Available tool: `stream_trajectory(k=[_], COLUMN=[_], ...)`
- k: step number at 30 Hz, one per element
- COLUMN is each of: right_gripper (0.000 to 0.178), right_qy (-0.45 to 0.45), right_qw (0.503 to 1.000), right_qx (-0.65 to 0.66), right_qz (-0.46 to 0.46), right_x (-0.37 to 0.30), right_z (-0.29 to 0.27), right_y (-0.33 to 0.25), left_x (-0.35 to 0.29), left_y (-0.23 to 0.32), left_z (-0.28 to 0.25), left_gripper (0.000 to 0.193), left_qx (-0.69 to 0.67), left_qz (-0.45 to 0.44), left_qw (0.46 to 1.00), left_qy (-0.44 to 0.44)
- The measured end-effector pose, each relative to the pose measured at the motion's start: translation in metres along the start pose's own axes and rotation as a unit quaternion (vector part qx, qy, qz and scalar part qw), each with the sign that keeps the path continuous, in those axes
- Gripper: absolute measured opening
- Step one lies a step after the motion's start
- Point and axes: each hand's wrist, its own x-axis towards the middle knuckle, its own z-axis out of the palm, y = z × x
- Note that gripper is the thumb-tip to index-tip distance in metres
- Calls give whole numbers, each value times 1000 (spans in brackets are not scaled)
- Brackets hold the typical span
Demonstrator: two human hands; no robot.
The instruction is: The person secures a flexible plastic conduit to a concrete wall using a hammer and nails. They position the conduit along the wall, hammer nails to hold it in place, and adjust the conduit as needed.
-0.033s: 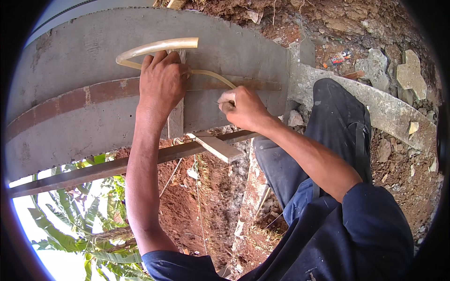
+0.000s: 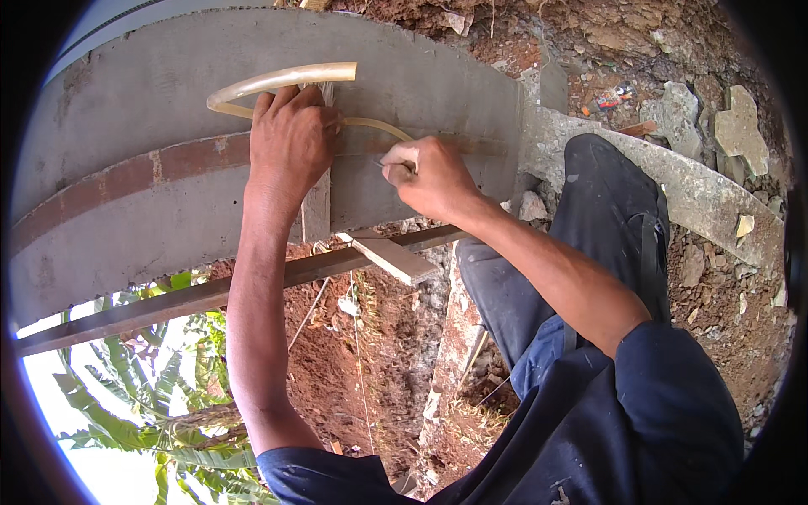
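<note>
Two bare hands working against a grey concrete wall (image 2: 151, 93). Left hand (image 2: 290, 139) pressing flat on the wall face, fingers (image 2: 282, 99) spread slightly apart and lying over a clear, yellowish hose (image 2: 286, 77), pinning it there beside an upright wooden strip (image 2: 317, 206). Hose curving out from under the fingertips, looping leftward, then running as a thinner line rightward toward the other hand. Right hand (image 2: 433, 177) curling closed just right of the left, fingers together and clamped on a small pale object, too hidden to be identified, touching the wall on a reddish-brown band (image 2: 126, 181) crossing the concrete. Below the hands, a short pale wooden block (image 2: 391, 257) sticking out over a long dark wooden beam (image 2: 168, 303). Farther out, a dark-trousered knee (image 2: 606, 194) resting near the concrete edge, red soil (image 2: 337, 362) lying beneath, broken rubble (image 2: 724, 126) sitting at the right, green leaves (image 2: 126, 396) showing at lower left.
</note>
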Motion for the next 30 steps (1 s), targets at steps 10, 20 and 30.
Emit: stream_trajectory(k=[10, 20, 30], right_gripper=[15, 13, 15], right_qy=[133, 167, 165], right_qw=[984, 976, 979], right_qx=[114, 135, 112], right_qz=[-8, -42, -45], right_x=[32, 32, 45], right_z=[19, 27, 19], right_y=[-24, -24, -28], left_x=[13, 11, 17], left_y=[0, 1, -2], left_z=[-8, -9, -3], left_gripper=[12, 13, 11], left_qx=[9, -2, -2], left_qz=[-8, -15, 2], left_qw=[1000, 1000, 1000], left_qy=[-28, -25, -14])
